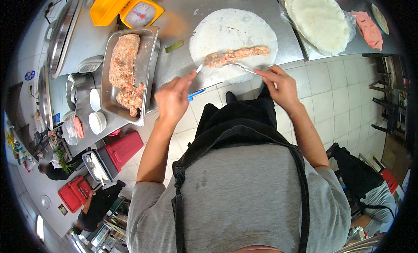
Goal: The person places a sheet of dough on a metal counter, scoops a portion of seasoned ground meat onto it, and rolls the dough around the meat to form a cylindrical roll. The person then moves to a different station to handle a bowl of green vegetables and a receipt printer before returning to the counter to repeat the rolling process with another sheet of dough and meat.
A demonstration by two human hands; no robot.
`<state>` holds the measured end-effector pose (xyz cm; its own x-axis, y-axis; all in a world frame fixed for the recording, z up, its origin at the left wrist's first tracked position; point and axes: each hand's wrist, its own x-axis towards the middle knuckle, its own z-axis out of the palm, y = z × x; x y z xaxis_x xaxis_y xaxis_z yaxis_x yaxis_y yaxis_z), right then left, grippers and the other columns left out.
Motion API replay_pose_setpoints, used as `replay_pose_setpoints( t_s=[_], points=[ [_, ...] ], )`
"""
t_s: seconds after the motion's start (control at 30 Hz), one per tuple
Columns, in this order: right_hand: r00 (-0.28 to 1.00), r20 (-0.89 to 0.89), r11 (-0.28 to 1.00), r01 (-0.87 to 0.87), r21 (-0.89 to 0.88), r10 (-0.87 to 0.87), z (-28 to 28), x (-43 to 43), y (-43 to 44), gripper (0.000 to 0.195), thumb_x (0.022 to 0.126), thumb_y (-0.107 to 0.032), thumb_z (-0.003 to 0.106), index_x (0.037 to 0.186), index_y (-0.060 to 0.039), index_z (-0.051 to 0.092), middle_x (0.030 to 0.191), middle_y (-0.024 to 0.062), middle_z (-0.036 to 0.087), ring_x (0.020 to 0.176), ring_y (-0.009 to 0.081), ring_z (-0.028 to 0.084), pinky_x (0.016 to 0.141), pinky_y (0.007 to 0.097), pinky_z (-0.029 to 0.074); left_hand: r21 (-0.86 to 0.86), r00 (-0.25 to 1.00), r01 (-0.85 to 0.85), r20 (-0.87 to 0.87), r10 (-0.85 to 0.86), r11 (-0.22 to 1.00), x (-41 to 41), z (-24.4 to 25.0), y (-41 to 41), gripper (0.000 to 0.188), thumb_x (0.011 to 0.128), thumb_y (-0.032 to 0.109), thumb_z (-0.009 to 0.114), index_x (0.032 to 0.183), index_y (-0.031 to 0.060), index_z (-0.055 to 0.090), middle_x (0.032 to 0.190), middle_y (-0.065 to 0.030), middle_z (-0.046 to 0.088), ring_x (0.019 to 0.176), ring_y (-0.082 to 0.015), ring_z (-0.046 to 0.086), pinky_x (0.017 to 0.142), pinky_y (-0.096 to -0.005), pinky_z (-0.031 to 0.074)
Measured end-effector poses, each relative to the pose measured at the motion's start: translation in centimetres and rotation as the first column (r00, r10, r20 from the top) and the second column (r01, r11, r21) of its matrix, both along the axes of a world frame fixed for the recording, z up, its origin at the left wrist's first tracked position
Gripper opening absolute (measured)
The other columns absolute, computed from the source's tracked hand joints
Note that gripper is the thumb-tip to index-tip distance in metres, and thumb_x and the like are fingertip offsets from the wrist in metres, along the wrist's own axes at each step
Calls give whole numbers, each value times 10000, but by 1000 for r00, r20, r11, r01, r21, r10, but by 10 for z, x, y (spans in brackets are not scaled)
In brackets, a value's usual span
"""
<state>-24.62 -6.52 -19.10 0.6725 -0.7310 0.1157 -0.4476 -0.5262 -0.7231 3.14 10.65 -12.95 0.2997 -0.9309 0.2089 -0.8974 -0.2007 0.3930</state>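
Observation:
A round white wrapper sheet (228,32) lies flat on the steel table, its near edge reaching the table's front edge. Across its nearer half runs a strip of raw minced filling (238,55) with orange bits. My right hand (279,86) grips a metal spoon (241,67), whose head touches the near side of the filling. At the left end of the strip, my left hand (174,94) holds a small shiny utensil (199,68); only its tip shows, so its kind is unclear. A deep steel tray (148,70) with a large mass of minced filling (124,61) stands to the left.
A yellow dial scale (141,13) stands behind the tray. A green strip (174,46) lies between tray and wrapper. More wrappers (318,21) are stacked at right, beside a pink cloth (367,30). White bowls (97,123) stand at left. Other people (359,171) are behind me.

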Motion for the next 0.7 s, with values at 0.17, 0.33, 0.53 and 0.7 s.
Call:
replay_pose_setpoints(
  t_s=[0.17, 0.33, 0.53, 0.7],
  points=[
    [999, -54, 999, -9, -47, 7, 2, 27, 11, 377, 898, -62, 641, 1198, -265, 747, 872, 58, 605, 739, 261, 644, 646, 382, 521, 14, 998, 4, 56, -5, 1000, 1, 2, 5, 367, 847, -5, 697, 1157, 183, 756, 835, -123, 703, 696, -298, 666, 632, -396, 516],
    [999, -32, 1000, -7, 2, 7, 6, 16, 3, 364, 903, -73, 653, 1195, -269, 748, 868, 66, 607, 741, 260, 640, 652, 387, 516, 53, 993, 19, 113, -25, 998, 4, -4, 13, 357, 848, 30, 690, 1151, 208, 755, 767, -76, 672, 637, -282, 630, 608, -392, 501],
    [998, -35, 996, -49, 77, 52, 5, 0, 2, 332, 920, -95, 659, 1186, -267, 756, 874, 62, 630, 730, 249, 634, 658, 369, 518, -83, 992, -77, -102, 69, 994, 3, -7, -8, 313, 871, 47, 681, 1135, 196, 762, 898, -95, 731, 728, -277, 684, 659, -384, 535],
    [998, 44, 998, 54, -20, -54, 3, 7, 3, 326, 922, -85, 656, 1173, -263, 761, 873, 61, 636, 732, 246, 638, 655, 362, 520, 12, 999, 34, 16, -34, 999, -14, -32, -16, 307, 873, 51, 684, 1135, 192, 761, 923, -92, 735, 755, -278, 687, 668, -388, 541]
  ],
)
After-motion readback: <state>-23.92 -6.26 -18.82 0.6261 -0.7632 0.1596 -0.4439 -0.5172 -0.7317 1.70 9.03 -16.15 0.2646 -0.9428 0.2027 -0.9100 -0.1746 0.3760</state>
